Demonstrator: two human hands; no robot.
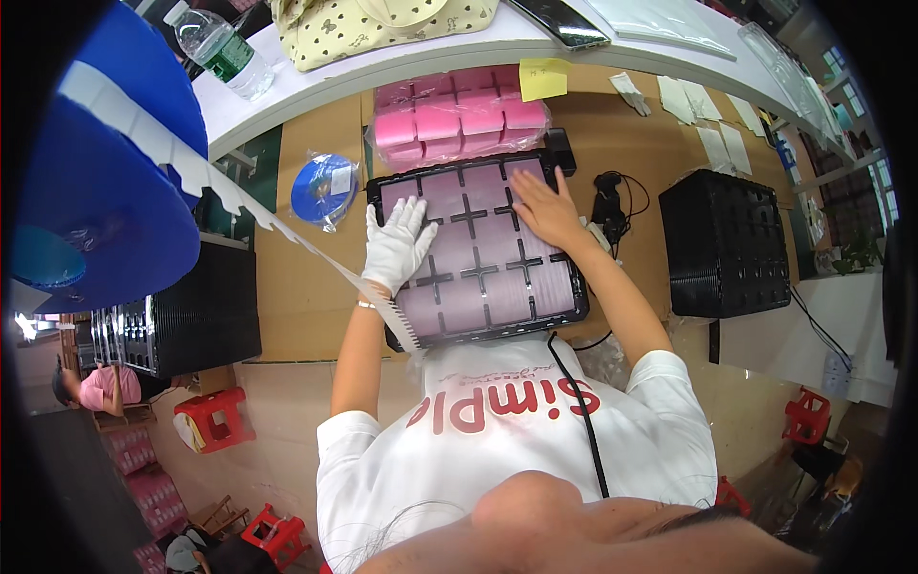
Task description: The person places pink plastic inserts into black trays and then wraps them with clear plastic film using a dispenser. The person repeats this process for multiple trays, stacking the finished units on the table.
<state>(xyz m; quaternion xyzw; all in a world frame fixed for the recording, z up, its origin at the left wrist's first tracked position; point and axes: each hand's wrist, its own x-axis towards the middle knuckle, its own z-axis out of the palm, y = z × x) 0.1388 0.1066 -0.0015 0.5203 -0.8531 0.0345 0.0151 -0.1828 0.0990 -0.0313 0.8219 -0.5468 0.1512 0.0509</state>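
A black plastic tray [470,335] with cross-shaped dividers lies in front of me, its compartments filled with pale pink-purple material [483,247]. My left hand [397,244], in a white glove, rests flat on the tray's left side with fingers spread. Bare and also flat, my right hand [547,206] lies across the upper right of the tray, fingers stretched out. Neither hand grips anything. A white toothed strip [277,222] runs from the large blue reel [105,182] down past my left wrist to the tray's near left corner.
Behind the tray sit wrapped pink blocks [459,120] with a yellow note [543,79]. A small blue reel [325,188] lies left; a black adapter with cable [609,201] lies right. Stacks of black trays [727,244] flank the bench. A shelf [325,94] holds a bottle [222,50] and bag.
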